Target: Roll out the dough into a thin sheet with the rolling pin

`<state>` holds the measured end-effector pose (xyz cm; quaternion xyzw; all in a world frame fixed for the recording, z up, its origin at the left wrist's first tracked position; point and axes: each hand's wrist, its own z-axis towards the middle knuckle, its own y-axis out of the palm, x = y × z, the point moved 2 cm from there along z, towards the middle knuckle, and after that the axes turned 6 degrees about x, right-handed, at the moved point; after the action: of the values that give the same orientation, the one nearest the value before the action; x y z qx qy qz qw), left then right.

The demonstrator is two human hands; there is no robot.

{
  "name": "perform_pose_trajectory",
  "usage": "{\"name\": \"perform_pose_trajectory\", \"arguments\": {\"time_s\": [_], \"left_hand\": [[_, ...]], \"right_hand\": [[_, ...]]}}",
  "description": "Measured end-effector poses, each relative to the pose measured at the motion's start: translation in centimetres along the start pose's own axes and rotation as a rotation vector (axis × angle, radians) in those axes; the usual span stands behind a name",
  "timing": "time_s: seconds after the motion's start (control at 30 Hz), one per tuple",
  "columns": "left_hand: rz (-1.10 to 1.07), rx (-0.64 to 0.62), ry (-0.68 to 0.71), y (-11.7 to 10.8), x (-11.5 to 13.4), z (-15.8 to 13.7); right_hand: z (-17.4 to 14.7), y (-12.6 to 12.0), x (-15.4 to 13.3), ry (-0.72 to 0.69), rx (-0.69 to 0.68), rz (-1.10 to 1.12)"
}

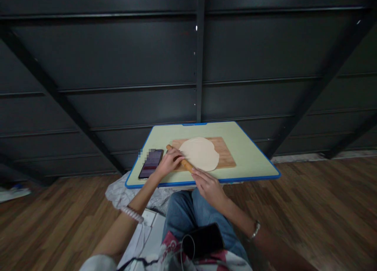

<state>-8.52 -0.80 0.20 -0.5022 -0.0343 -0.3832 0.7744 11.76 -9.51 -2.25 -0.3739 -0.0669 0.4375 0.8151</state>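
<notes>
A wooden rolling pin [186, 165] lies slantwise at the left edge of a flat, pale sheet of dough [200, 153]. Near its far end, my left hand [169, 161] has its fingers closed over the pin. My right hand [207, 184] grips the near end, close to the table's front edge. The dough is roughly round with a notch on its right side, and it spreads over a wooden board [227, 155]. Part of the board's left side is hidden by my left hand and the pin.
The board rests on a pale green table [253, 161] with a blue rim. A phone [151, 164] lies left of the board. Another dark phone [203, 240] with a cable is at my lap. Crumpled white plastic [118, 192] sits below the table's left corner. Dark panels [132, 51] stand behind.
</notes>
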Motion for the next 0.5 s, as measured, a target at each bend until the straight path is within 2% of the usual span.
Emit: {"name": "perform_pose_trajectory", "arguments": {"time_s": [0.2,0.43,0.5], "left_hand": [[-0.055,0.033,0.01,0.2,0.2,-0.4],[-0.058,0.019,0.015,-0.6,-0.4,-2.2],[-0.03,0.007,0.021,-1.0,-0.5,-2.7]], "right_hand": [[0.3,0.0,0.3,0.176,0.068,0.118],[0.3,0.2,-1.6,0.093,-0.048,0.074],[0.6,0.2,-1.6,0.146,-0.064,0.076]]}}
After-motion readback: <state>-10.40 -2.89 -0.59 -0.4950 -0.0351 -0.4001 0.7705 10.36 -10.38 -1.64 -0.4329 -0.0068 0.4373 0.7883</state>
